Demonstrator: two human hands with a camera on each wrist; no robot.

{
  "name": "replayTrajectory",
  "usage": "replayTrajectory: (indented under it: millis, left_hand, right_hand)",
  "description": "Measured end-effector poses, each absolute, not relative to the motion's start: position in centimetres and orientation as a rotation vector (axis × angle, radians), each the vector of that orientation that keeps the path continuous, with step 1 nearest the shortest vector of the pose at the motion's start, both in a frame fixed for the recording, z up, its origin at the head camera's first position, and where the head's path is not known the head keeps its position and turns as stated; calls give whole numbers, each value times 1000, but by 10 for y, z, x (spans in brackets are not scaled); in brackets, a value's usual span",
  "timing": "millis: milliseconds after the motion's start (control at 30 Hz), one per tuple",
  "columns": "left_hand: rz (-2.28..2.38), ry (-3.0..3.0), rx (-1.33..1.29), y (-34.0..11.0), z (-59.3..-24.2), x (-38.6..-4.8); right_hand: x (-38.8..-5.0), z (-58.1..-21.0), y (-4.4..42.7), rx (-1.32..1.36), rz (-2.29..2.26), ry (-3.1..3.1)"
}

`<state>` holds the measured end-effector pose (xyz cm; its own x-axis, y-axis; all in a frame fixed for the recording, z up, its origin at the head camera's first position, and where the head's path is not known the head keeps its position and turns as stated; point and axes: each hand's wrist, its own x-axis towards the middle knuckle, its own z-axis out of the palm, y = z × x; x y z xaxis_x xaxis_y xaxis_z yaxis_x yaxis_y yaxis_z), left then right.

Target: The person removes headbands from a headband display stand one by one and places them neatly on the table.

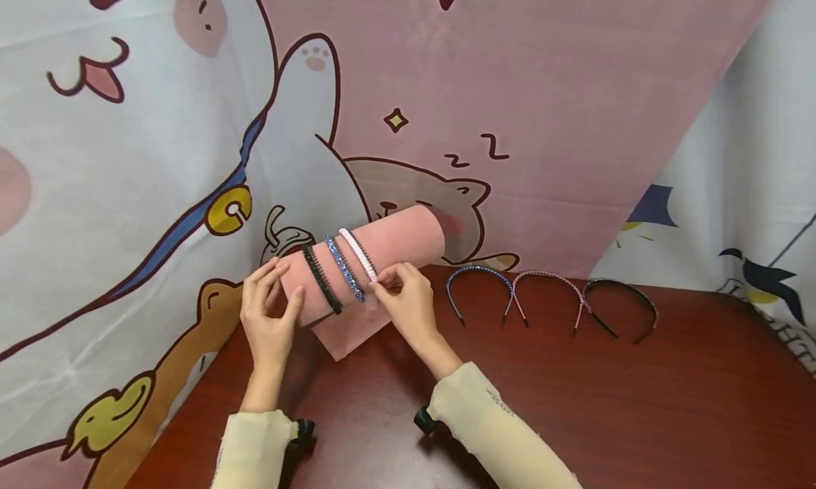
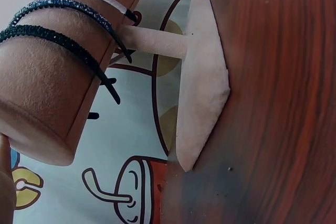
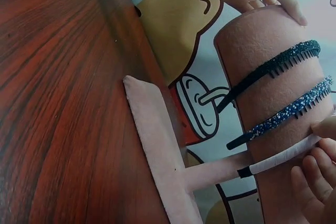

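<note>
A pink velvety headband stand has a padded roll on a post and a flat base. Three toothed headbands sit over the roll: a dark green-black one nearest its left end, a glittery blue one in the middle, and a pale pink-white one on the right. My left hand grips the roll's left end, thumb at the front. With thumb and fingertips, my right hand pinches the pale headband near its front end. In the right wrist view that headband's black tip shows below the fingers.
To the right on the dark red wooden table lie a blue headband, a pink one and a dark one, side by side along the back edge. A cartoon-printed cloth hangs behind the stand and at the left.
</note>
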<state>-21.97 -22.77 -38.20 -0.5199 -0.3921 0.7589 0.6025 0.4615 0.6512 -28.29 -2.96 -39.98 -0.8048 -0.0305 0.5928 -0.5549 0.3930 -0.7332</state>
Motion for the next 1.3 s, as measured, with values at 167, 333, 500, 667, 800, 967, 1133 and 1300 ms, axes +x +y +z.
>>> replayTrajectory:
  millis: [167,333,500,667,800,967,1133,1300]
  left_hand:
    - [-1227,-1718,-184,-226,-382,-221]
    - [-1204,-1723,-176,-225,-381,-221]
    - [-1184,-1718,-169,-225,-379,-220]
    - [-1165,-1724,-157,-225,-375,-220]
    - [-1157,-1732,-146,-226,-374,-219]
    - [-1165,-1738,-127,-227,-373,-219]
    - [-1179,-1752,-117,-225,-376,-218]
    - [-1178,-1745,-105,-224,-379,-217]
  right_hand:
    - [-283,-401,-25,513,1373,-2153]
    - [-284,-406,-19,520,1429,-2142]
    - [-285,-411,-15,527,1471,-2113]
    - [-284,-415,-10,519,1478,-2077]
    - [-283,-416,-3,504,1516,-2008]
    - [-282,-412,4,510,1526,-1947]
    - [-284,-411,10,481,1526,-1921]
    - [-285,-412,15,472,1541,-1914]
